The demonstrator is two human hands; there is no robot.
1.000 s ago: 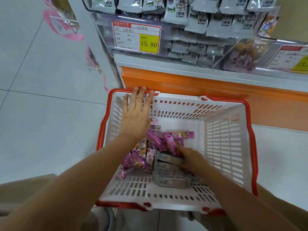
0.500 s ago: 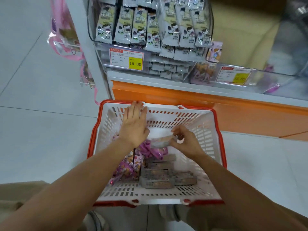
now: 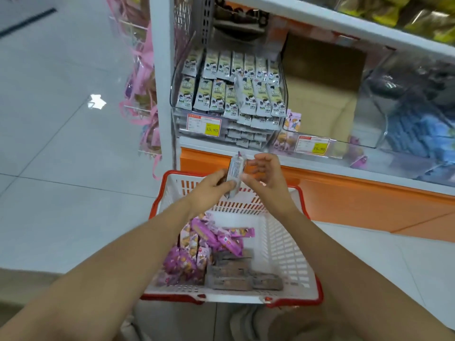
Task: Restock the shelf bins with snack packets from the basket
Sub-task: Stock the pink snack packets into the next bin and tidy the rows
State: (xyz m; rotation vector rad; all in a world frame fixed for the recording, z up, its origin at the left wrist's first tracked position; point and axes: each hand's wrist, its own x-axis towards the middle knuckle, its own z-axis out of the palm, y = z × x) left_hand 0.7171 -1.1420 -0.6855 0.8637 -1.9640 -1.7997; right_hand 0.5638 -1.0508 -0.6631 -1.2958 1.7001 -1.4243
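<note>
Silver-wrapped, the packet [image 3: 235, 169] stands upright over the basket's [image 3: 172, 173] far rim, our left hand [image 3: 209, 190] pinching its lower half; our right hand [image 3: 267, 177] hangs loosely curled just beside it, gripping nothing we can see. We judge it belongs in the bin [image 3: 230, 94] of like packets: keep it upright, lift over the clear front wall [image 3: 246, 136], and drop it behind. Rows look crowded; open room lies above them.
</note>
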